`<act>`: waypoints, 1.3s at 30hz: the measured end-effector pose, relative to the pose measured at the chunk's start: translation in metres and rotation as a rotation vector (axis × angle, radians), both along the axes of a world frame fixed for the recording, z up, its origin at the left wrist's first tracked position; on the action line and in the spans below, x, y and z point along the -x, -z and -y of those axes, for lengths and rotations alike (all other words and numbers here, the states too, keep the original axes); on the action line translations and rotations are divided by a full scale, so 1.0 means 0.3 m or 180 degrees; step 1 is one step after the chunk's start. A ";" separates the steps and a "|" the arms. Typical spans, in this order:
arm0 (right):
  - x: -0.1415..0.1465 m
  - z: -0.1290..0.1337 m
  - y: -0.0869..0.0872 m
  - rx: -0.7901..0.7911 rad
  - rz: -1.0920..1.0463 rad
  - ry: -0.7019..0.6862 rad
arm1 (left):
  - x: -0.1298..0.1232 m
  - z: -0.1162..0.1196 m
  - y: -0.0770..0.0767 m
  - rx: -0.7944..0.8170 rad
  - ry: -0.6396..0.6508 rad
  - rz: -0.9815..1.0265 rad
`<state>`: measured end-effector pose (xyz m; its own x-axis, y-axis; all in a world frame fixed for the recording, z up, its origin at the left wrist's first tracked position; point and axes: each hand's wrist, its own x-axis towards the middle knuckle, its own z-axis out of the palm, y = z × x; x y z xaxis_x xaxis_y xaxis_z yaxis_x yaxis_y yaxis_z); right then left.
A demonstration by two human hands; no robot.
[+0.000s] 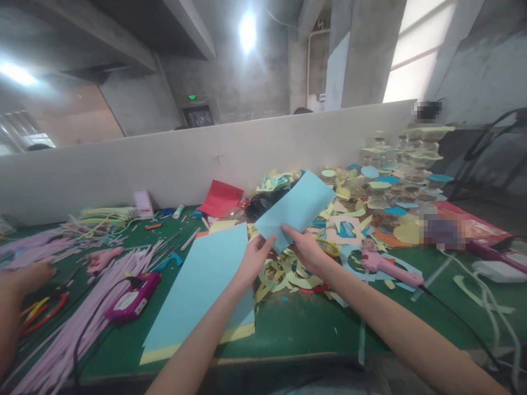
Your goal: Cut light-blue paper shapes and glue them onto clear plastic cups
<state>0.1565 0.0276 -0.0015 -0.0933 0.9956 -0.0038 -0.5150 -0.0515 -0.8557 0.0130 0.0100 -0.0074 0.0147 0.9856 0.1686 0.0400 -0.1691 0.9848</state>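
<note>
A light blue folded sheet of paper is held up over the middle of the table. My left hand pinches its lower left edge, and my right hand grips the bottom edge a little further right. Below and left of my hands lies a large stack of blue paper, with yellow sheets showing under it. Behind the held sheet are a black plastic bag and a heap of paper scraps.
A pink glue gun lies at the right, and another glue gun at the left. Near a purple device are pink strips and scissors. Another person's hand reaches in at far left. Stacked clear cups stand back right.
</note>
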 end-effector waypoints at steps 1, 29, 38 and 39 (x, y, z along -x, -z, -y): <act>-0.001 0.000 0.002 -0.0021 0.0019 -0.0002 | -0.003 -0.001 0.005 0.0034 0.0115 -0.0084; 0.009 0.024 -0.006 -0.0188 0.0277 -0.0174 | -0.017 0.017 0.000 0.0255 0.0534 0.0073; -0.003 0.012 -0.023 -0.0344 -0.0138 -0.0274 | -0.001 0.021 -0.025 0.0046 0.0595 -0.0779; -0.003 0.009 -0.023 -0.0378 -0.0172 -0.0260 | -0.001 0.021 -0.025 0.0016 0.0688 -0.0717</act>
<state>0.1575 0.0248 0.0054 -0.1710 0.9778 0.1208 -0.5587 0.0047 -0.8293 0.0134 0.0037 0.0000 0.2605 0.9563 0.1325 0.2209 -0.1926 0.9561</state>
